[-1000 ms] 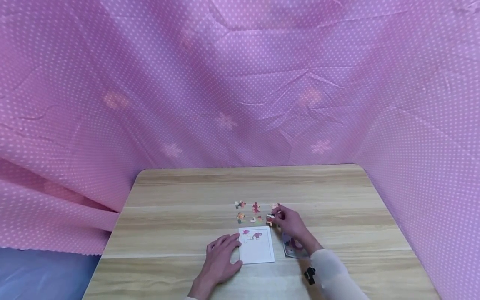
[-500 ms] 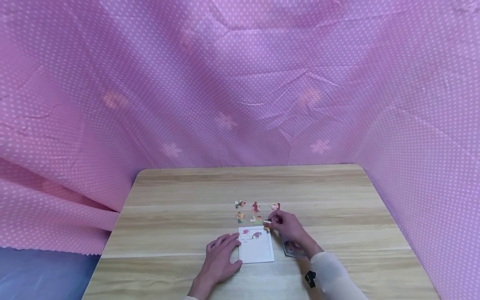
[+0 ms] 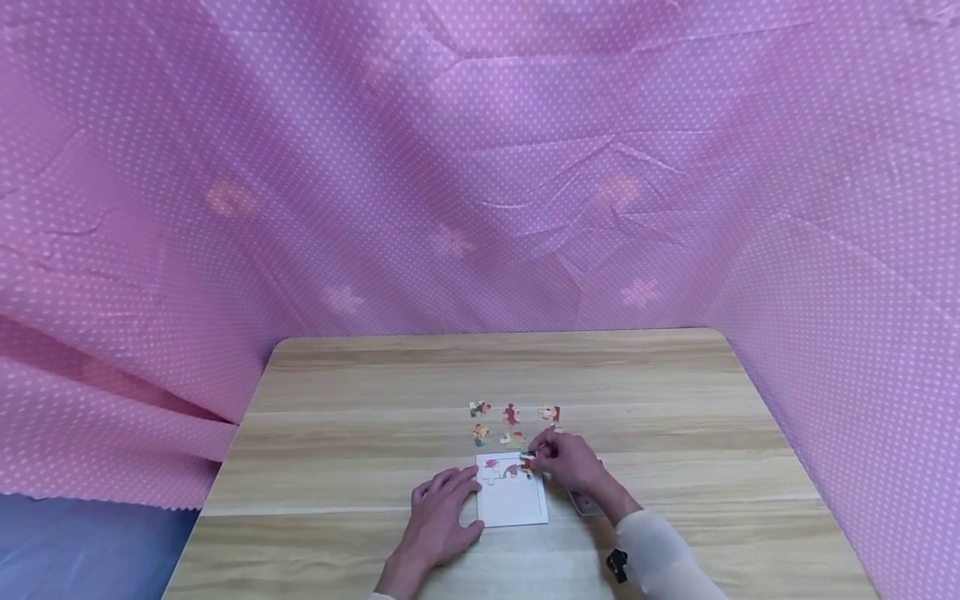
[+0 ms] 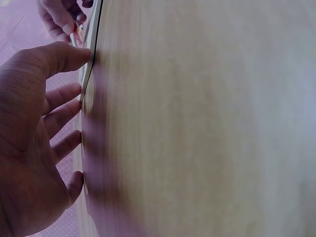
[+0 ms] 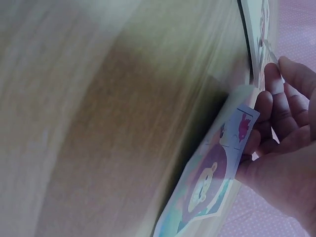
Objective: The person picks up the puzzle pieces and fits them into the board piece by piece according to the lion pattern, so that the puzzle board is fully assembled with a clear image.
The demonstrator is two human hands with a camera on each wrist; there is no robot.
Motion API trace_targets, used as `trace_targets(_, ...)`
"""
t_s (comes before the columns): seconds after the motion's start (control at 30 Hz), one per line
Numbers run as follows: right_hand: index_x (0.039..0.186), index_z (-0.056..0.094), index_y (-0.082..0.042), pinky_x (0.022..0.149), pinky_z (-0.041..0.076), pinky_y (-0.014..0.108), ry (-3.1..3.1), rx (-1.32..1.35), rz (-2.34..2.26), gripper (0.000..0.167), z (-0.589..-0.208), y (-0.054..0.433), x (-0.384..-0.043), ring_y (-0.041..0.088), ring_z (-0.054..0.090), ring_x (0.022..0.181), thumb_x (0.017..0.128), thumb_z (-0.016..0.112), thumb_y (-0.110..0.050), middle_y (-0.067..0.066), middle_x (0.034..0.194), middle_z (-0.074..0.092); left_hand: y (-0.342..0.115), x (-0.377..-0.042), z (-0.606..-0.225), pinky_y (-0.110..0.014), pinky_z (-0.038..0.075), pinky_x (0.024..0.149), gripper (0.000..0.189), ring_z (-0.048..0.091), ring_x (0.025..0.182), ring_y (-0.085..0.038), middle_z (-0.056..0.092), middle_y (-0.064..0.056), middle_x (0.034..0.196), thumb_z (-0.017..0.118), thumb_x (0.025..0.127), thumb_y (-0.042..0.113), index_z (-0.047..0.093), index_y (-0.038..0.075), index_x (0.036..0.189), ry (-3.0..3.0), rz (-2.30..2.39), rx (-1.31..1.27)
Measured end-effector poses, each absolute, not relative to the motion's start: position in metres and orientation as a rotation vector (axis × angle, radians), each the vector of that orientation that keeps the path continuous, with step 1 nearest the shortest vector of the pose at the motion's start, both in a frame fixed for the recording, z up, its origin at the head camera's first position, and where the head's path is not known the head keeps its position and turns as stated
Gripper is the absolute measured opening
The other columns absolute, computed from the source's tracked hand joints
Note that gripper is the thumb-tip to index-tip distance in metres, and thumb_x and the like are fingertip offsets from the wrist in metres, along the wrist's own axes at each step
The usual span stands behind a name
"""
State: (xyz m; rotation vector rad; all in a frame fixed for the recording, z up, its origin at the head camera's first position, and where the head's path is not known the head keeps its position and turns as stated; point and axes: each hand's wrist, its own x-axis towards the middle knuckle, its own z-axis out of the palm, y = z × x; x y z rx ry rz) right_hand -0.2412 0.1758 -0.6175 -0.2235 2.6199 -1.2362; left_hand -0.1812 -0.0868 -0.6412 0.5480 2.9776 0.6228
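Note:
A white puzzle tray [image 3: 513, 507] lies near the front of the table, with puzzle pieces [image 3: 492, 465] laid along its far-left part. My left hand [image 3: 441, 518] rests on the tabletop, its spread fingertips and thumb along the tray's left edge. In the left wrist view its thumb [image 4: 69, 57] overlaps that edge. Over the tray's far-right corner, my right hand [image 3: 570, 462] pinches a small puzzle piece [image 3: 527, 470] between thumb and fingers, and the fingertips hide part of it. The right wrist view shows the held piece edge-on.
Several loose puzzle pieces [image 3: 512, 414] lie in two rows beyond the tray. A picture card [image 5: 202, 185] with a lion on it lies right of the tray, partly under my right forearm. Pink dotted cloth [image 3: 480, 208] hangs around the wooden table [image 3: 337, 400].
My right hand has brought the puzzle piece left and nearer, from beside the loose pieces to over the tray's far-right corner. My left hand has stayed in place.

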Motion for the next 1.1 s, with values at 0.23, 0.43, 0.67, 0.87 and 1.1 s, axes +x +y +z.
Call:
trace_targets(0.23,0.099,0.069,-0.017,0.056,0.045,0.021,2.664,-0.278,-1.158,0.016,-0.621,0.174,-0.243,0.008,0.054,0.065,0.083,0.07,-0.013,-0.008,0.077,0.063,-0.086,-0.184,-0.642,-0.056,0.032,0.101,0.047,0.041,0.134,-0.022,0.047,0.01,0.147,0.071,0.076,0.044,0.063,0.027,0.119,2.984,0.621,0.556)
trace_targets(0.43,0.098,0.07,-0.02,0.058,0.044,0.021,2.72,-0.261,-1.067,0.018,-0.621,0.17,-0.244,0.007,0.053,0.064,0.082,0.068,-0.012,-0.009,0.075,0.062,-0.085,-0.186,-0.642,-0.056,0.032,0.101,0.047,0.041,0.135,-0.022,0.047,0.011,0.147,0.071,0.076,0.044,0.063,0.027,0.119,2.986,0.637,0.552)
trace_targets(0.67,0.098,0.069,-0.022,0.061,0.042,0.023,2.73,-0.198,-1.017,0.015,-0.62,0.167,-0.247,0.008,0.053,0.067,0.083,0.072,-0.02,-0.01,0.074,0.06,-0.083,-0.19,-0.642,-0.058,0.032,0.101,0.047,0.04,0.135,-0.023,0.047,0.01,0.148,0.071,0.076,0.044,0.063,0.027,0.119,2.979,0.643,0.537)
trace_targets(0.87,0.099,0.071,-0.024,0.063,0.042,0.023,2.798,-0.279,-0.955,0.018,-0.623,0.167,-0.251,0.007,0.052,0.07,0.082,0.075,-0.025,-0.012,0.077,0.058,-0.083,-0.191,-0.642,-0.057,0.032,0.101,0.047,0.041,0.135,-0.023,0.047,0.01,0.147,0.071,0.076,0.044,0.063,0.028,0.119,2.988,0.644,0.54)
trace_targets(1.1,0.107,0.072,-0.028,0.07,0.042,0.025,2.907,-0.448,-0.746,0.029,-0.624,0.166,-0.252,0.007,0.049,0.078,0.079,0.076,-0.032,-0.011,0.09,0.055,-0.082,-0.194,-0.643,-0.058,0.032,0.101,0.047,0.041,0.135,-0.023,0.047,0.011,0.147,0.071,0.076,0.044,0.063,0.028,0.119,2.999,0.634,0.54)
